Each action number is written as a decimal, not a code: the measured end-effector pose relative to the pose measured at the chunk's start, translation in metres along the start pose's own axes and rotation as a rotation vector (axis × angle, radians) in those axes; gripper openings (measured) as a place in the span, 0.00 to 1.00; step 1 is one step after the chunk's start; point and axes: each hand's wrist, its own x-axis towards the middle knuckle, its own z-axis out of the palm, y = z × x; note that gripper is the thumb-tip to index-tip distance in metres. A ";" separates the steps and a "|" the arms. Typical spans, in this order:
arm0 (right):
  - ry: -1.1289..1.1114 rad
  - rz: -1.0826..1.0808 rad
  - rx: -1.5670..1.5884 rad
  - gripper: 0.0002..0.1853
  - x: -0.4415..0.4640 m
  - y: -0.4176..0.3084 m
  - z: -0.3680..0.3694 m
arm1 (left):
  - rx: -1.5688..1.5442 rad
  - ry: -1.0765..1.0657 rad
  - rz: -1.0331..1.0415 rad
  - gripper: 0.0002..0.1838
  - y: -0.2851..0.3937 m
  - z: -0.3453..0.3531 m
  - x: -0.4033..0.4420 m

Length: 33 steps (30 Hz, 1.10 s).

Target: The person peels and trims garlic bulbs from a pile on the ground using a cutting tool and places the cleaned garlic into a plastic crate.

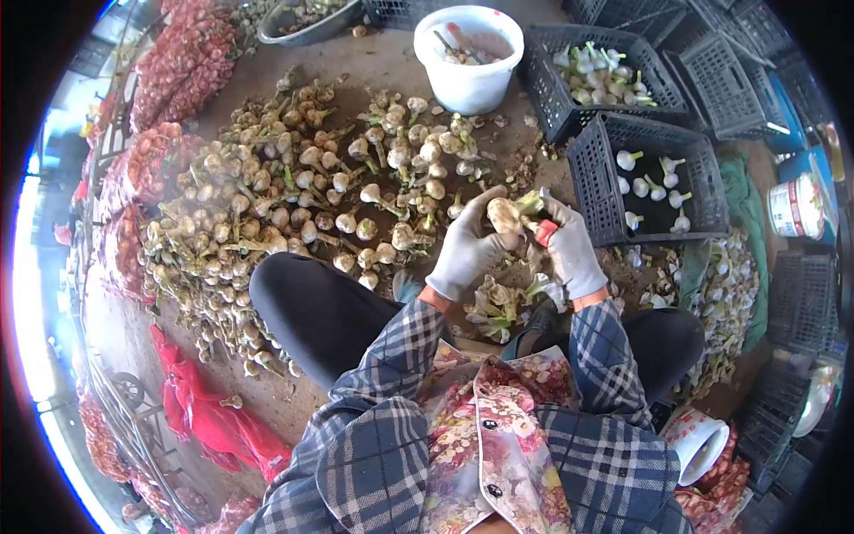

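- Here's the garlic bulb [504,215], sitting up between the two gloved hands, above a scatter of peelings [492,307].
- It's showing a rounded, cream-tan body with duller brownish patches, its thick stem [531,203] going yellow-green and pointing toward the right.
- The left hand [469,252] is clamping its fingers around the bulb.
- The right hand [571,251] is bending its fingers in beside the stem; whether they're gripping it, I cannot tell. A red piece [545,233] is showing by the thumb.
- Off to the right, whiter trimmed bulbs [656,190] are lying in a black plastic crate [593,193].
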 end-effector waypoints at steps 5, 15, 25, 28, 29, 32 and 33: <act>0.062 -0.079 -0.361 0.16 0.003 0.012 -0.021 | -0.524 -0.021 -0.153 0.37 -0.019 0.010 -0.004; 0.164 -0.390 -0.728 0.13 0.009 0.029 -0.016 | -0.487 -0.056 -0.463 0.25 -0.030 -0.009 0.010; 0.416 0.027 0.202 0.13 0.019 0.043 -0.003 | -0.087 -0.059 -0.241 0.42 -0.023 -0.019 0.003; 0.251 -0.273 -0.534 0.14 0.021 0.040 -0.009 | -0.392 0.039 -0.413 0.42 -0.017 -0.009 -0.001; 0.323 -0.142 -0.734 0.14 0.021 0.041 -0.011 | -0.334 -0.055 -0.360 0.40 -0.021 0.000 -0.003; -0.058 0.102 -1.245 0.19 0.021 0.078 -0.068 | -0.298 -0.262 -0.247 0.38 -0.014 0.016 -0.002; -0.165 0.367 -1.543 0.25 0.019 0.068 -0.061 | -0.270 -0.233 -0.233 0.40 -0.018 0.007 0.005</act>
